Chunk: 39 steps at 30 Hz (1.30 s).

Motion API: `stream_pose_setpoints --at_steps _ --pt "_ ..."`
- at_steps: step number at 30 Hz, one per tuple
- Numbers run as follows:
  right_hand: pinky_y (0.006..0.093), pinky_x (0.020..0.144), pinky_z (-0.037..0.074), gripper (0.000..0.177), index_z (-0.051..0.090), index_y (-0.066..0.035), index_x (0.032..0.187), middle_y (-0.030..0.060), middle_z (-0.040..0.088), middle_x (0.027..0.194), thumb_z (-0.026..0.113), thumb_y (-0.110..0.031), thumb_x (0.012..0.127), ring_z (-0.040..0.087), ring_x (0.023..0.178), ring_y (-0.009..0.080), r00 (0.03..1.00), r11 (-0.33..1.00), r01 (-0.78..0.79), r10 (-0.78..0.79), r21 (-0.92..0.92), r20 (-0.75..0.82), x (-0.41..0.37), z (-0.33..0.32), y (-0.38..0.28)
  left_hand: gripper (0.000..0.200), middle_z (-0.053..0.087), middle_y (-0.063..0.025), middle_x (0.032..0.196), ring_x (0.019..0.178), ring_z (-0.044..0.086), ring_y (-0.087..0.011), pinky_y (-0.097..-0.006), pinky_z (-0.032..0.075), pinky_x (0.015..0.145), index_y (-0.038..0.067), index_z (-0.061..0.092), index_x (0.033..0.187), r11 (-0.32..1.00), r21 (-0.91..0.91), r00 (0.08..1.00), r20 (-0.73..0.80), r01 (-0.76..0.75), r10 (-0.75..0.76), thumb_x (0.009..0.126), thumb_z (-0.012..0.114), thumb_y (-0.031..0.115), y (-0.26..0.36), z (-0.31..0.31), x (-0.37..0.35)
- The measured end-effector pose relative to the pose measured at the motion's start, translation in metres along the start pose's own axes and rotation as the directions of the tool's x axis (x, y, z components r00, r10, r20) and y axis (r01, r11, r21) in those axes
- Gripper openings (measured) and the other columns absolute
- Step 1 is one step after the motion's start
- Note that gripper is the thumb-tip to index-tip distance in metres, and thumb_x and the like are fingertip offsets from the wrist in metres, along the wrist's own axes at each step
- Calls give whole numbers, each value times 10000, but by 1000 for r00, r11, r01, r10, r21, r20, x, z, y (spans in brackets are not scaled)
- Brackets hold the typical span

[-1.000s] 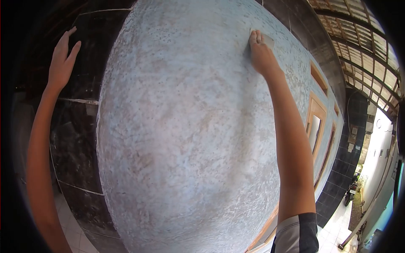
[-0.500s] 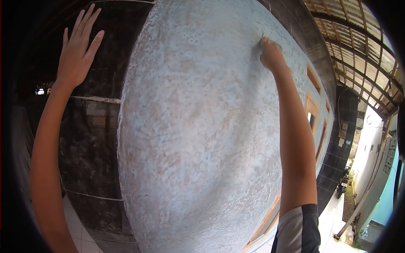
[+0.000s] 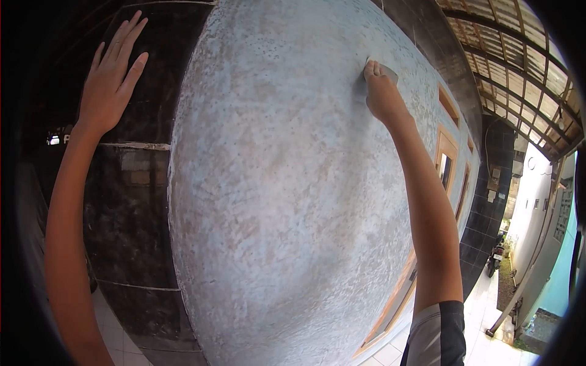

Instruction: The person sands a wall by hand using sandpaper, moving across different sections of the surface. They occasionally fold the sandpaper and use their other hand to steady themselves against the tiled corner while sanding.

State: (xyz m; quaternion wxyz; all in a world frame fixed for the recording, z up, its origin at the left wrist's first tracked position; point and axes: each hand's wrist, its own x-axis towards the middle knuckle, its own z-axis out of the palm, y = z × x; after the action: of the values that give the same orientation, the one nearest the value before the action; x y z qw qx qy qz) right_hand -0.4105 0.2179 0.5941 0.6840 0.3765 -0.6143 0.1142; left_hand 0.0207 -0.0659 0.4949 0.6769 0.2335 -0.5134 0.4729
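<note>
A pale blue wall (image 3: 274, 183) with patchy, worn paint fills the middle of the view. High on its right part, my right hand (image 3: 384, 97) is closed around a thin, flat grey piece (image 3: 389, 75), its fingertips at the wall surface. Most of that piece is hidden by the fingers. My left hand (image 3: 108, 91) lies open, fingers stretched upward, over the glossy dark tiles (image 3: 131, 213) left of the painted part. Nothing is in it.
Wood-framed windows (image 3: 447, 155) line the wall to the right. A corrugated roof on beams (image 3: 513, 55) hangs overhead. Along the passage at right stand a parked motorcycle (image 3: 495, 261) and a leaning pole (image 3: 519, 293). Pale floor tiles (image 3: 387, 355) show below.
My right hand has moved slightly left and down on the wall with the grey piece. My left hand keeps its place on the tiles while the view shifts a little.
</note>
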Motion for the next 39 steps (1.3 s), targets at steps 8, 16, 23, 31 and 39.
stream_pose_setpoints --at_steps 8,16,23,31,39 --pt "450 1075 467 538 351 130 1445 324 418 1483 425 28 921 487 1334 432 991 996 -79 83 41 -107 25 23 36 610 282 43 1639 1526 214 -191 -514 146 1240 222 355 1542 981 -23 976 109 194 -190 1035 374 561 24 9 7" --pt "452 1032 501 523 381 126 1426 296 428 1494 456 8 922 489 1345 409 980 1000 7 -9 -14 -198 12 33 42 667 267 44 1648 1532 206 -207 -555 125 1229 213 338 1554 962 85 965 22 259 -261 1019 357 611 37 17 5" --pt "429 1037 506 495 404 105 1417 244 425 1515 453 -2 937 478 1360 381 992 998 11 -18 -55 -124 -2 13 1 656 268 57 1644 1529 205 -181 -544 110 1237 243 332 1552 958 104 963 14 266 -269 1014 365 616 31 19 9" --pt "436 1041 499 535 368 80 1459 253 428 1511 452 1 937 471 1366 382 983 986 -166 167 24 -70 13 26 20 626 270 50 1643 1526 215 -188 -552 126 1234 227 347 1541 958 87 961 11 273 -275 1028 363 586 37 15 7" --pt "428 1105 437 560 342 80 1475 270 395 1526 427 24 925 438 1392 386 989 987 -142 144 74 -27 26 15 35 624 270 60 1642 1523 220 -175 -534 127 1240 236 342 1543 961 105 966 0 256 -257 1030 342 590 37 15 6"
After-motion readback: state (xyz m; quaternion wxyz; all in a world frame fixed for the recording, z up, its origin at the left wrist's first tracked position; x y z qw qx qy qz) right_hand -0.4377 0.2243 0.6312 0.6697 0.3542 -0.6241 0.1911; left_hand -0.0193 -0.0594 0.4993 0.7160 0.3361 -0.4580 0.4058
